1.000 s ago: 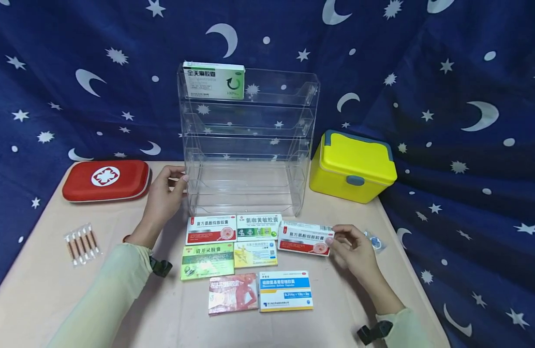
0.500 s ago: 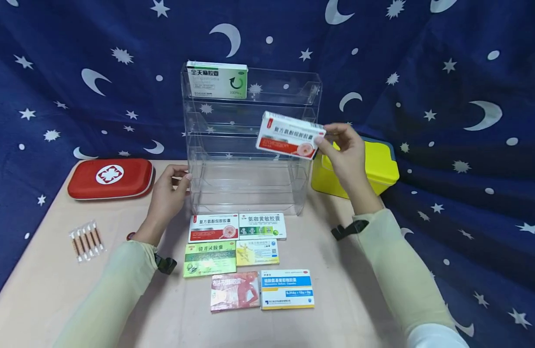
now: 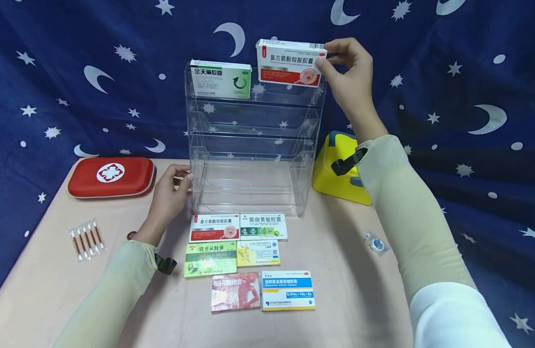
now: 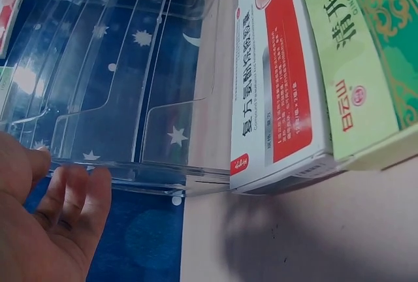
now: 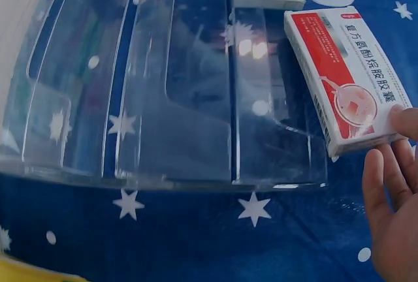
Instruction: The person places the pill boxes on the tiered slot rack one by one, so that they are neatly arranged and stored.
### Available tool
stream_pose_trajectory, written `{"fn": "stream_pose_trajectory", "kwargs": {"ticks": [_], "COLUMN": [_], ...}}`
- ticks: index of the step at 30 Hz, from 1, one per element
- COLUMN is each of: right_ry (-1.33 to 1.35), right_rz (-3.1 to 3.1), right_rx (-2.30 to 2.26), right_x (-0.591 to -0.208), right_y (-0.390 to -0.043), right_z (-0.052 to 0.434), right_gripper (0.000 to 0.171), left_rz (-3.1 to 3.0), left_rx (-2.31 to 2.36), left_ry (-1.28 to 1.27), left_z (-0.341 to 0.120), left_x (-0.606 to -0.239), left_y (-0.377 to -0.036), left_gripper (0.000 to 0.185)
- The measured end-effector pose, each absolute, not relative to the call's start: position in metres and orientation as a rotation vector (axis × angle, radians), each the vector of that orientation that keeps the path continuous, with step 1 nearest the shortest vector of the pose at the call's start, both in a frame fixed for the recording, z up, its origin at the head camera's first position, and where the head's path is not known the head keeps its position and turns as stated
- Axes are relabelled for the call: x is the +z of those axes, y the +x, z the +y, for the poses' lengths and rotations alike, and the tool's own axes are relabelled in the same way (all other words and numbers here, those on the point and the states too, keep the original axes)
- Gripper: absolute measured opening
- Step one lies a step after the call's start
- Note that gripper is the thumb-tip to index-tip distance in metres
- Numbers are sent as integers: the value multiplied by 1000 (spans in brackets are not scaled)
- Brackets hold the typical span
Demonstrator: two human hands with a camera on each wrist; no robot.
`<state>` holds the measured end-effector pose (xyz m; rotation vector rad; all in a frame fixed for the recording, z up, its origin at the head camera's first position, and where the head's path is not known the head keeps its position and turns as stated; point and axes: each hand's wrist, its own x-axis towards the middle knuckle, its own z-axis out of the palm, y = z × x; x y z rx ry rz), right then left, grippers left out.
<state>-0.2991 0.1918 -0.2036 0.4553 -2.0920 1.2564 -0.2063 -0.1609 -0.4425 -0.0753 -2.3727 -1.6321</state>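
My right hand (image 3: 352, 72) pinches a white and red medicine box (image 3: 289, 67) by its right end. The box is upright at the top tier of a clear display rack (image 3: 245, 188), right of a white and green medicine box (image 3: 221, 82) standing in that tier. In the right wrist view, the held box (image 5: 346, 79) overlaps the rack's upper edge, with thumb on its front and fingers behind. My left hand (image 3: 167, 193) holds the rack's left side low down; in the left wrist view its fingertips (image 4: 98, 177) are against the side wall.
Several medicine boxes lie before the rack, including a red and white one (image 3: 214, 228), a green one (image 3: 210, 260) and a blue and white one (image 3: 288, 290). A red first-aid case (image 3: 111, 178) and packed swabs (image 3: 86, 240) lie left. A yellow box (image 3: 341, 174) and small packet (image 3: 375, 243) are right.
My right hand has lifted the white and red medicine box from the table, up past the middle tiers to the rack's top. The left hand has stayed at the rack's side.
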Motion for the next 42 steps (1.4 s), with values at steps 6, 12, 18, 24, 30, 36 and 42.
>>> {"fn": "stream_pose_trajectory", "kwargs": {"ticks": [6,12,18,24,30,36,42], "right_ry": [407,381,338,307,268,284,392], "right_rz": [-2165,-2249,-2318,-2331,-2349,-2266,-2185], "right_rx": [1206,1138,1142,1158,1151,1185,1312], "right_x": [-197,-211,-222,-226,-226,-231,-254], "right_y": [-311,-338,-347,-347,-346,-331,-268], "right_z": [191,204,213,217,219,224,227], "right_gripper": [20,23,24,21,21,25,23], "left_rz": [-2372,-2376,-2372,-2383,-2384,-2385,-2391], "left_rx": [-1628,-1648,-1643,-1644,-1638,-1642,-1661], "left_ry": [-83,-74,-75,-73,-72,-67,-64], "left_z": [-162,-161,-162,-162,-162,-162,-161], "left_x": [-441,-442,-444,-446,-446,-445,-446], "left_y": [-206,-206,-206,-206,-207,-206,-206], "left_gripper": [29,29,28,29,29,29,30]}}
